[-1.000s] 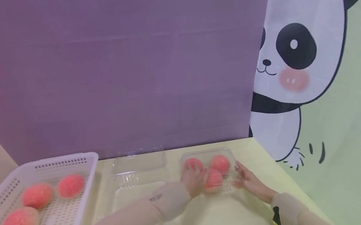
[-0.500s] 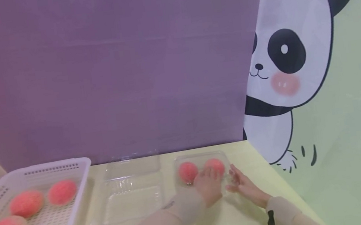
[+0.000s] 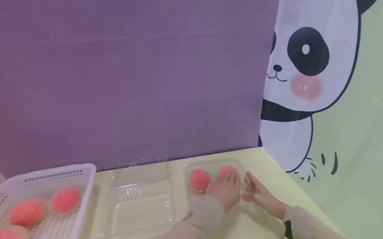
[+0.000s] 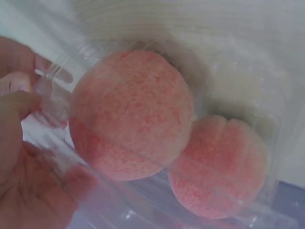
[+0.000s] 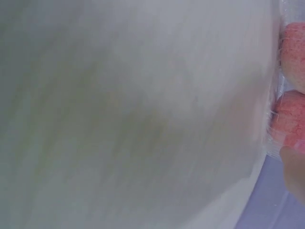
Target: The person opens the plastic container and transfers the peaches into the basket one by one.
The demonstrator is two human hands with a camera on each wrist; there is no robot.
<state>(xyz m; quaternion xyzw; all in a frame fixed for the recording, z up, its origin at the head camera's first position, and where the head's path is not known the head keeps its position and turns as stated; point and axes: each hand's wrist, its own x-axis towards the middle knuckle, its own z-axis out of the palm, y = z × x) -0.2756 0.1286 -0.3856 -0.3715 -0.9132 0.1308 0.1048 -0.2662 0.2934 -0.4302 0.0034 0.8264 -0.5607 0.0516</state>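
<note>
A clear plastic clamshell box (image 3: pixel 195 203) lies on the table with peaches inside; clear plastic crosses over them in the left wrist view. One peach (image 3: pixel 200 180) shows at its left, and another peach (image 3: pixel 227 169) is partly behind my left hand (image 3: pixel 226 191). A third peach (image 3: pixel 210 187) is mostly covered by that hand. My left hand lies over the box with straight fingers, pressing its right part. My right hand (image 3: pixel 263 198) holds the right edge of the box between thumb and fingers. In the left wrist view, fingers (image 4: pixel 21 102) meet the plastic edge.
Left of the closed box, a second clear clamshell box (image 3: pixel 142 213) lies with its lid open. A white perforated basket (image 3: pixel 91 195) with three peaches (image 3: pixel 27 212) stands at the far left. A purple curtain (image 3: pixel 129 83) rises behind the table (image 3: pixel 249 236).
My left hand has moved right across the box, from the left peach to the right edge. My right hand stays at the right side. The view has shifted slightly.
</note>
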